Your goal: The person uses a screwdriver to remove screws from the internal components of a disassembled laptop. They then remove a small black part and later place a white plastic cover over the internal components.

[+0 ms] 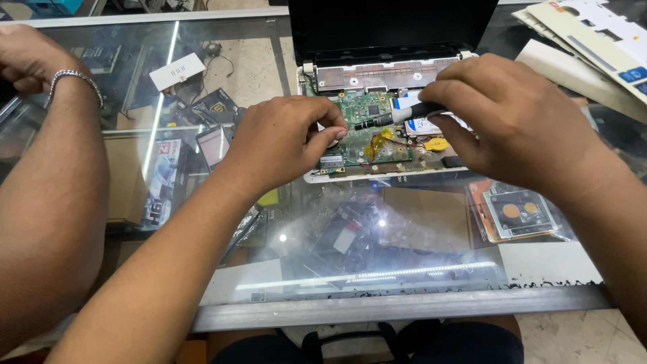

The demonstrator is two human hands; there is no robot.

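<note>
While right hand (512, 114) grips screwdriver (397, 116) over opened laptop (377, 101), left hand (283, 138) curls, fingers pinching at circuit board (367, 128).

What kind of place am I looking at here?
Probably an electronics repair shop: an opened laptop with bare circuit board lies on a glass display counter, boxed and bagged computer parts beneath.

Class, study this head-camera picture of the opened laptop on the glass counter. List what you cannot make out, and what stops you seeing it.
Head view:
- Screwdriver tip: covered by the left hand.
- Circuit board: left part behind that hand; parts too small to tell.
- Right hand hides the laptop's right side.
- Another person's arm: its hand is cut by the left edge.
- Goods under the glass counter: blurred by glare.
</note>
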